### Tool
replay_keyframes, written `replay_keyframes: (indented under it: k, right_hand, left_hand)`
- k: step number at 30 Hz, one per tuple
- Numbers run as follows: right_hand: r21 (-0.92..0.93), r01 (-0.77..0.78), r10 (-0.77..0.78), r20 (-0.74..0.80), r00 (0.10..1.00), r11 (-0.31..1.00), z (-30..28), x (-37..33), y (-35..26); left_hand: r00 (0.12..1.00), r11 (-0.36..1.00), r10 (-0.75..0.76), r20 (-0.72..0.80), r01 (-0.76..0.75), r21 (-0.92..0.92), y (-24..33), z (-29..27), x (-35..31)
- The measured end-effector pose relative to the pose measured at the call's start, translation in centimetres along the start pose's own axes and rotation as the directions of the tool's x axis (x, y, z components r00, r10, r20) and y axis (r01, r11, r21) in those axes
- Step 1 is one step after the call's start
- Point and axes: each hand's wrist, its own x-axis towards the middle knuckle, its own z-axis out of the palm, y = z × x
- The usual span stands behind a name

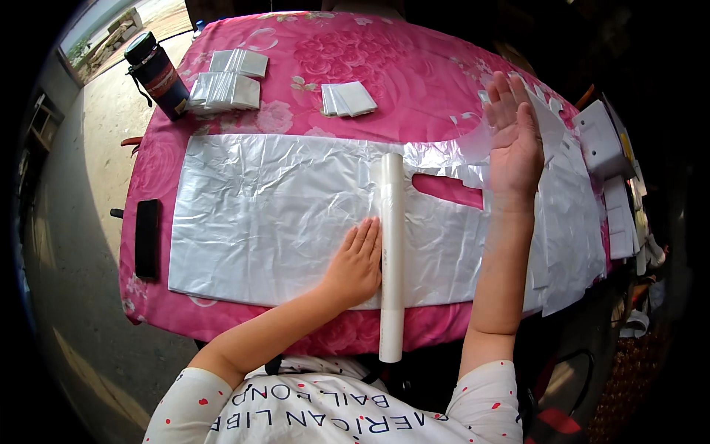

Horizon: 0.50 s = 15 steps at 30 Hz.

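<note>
A silvery-white plastic bag [259,214] lies spread flat across the table, with the pink cloth showing through a long cut-out right of its middle. Across it rests a pale, tube-like roll [392,259], its near end jutting past the table's front edge. My left hand [358,265] is flat on the bag, fingers stretched, its side up against the roll. Over the bag's right part my right hand [515,144] is raised, palm showing and fingers extended, with nothing held. More crumpled plastic [566,214] lies beneath and beyond my right forearm.
Pink flowered cloth [340,55] covers the table. At the far left stand a dark bottle [159,78] and stacks of folded plastic packets [225,90]; a smaller stack [349,99] lies at the back middle. A black oblong case [147,238] sits left, white boxes [603,137] right.
</note>
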Motion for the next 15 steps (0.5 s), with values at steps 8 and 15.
replay_keyframes:
  k: [8, 15]
  right_hand:
    - [-0.505, 0.356, 0.183, 0.74, 0.647, 0.786, 18.8, -15.5, 15.9]
    - [-0.563, 0.361, 0.347, 0.786, 0.512, 0.744, 17.0, -17.9, 14.4]
  left_hand:
    - [0.987, 0.988, 0.097, -0.13, -0.08, 0.131, -0.2, 2.5, 0.4]
    - [0.983, 0.991, 0.051, -0.174, -0.028, 0.132, -0.6, 2.0, 0.0]
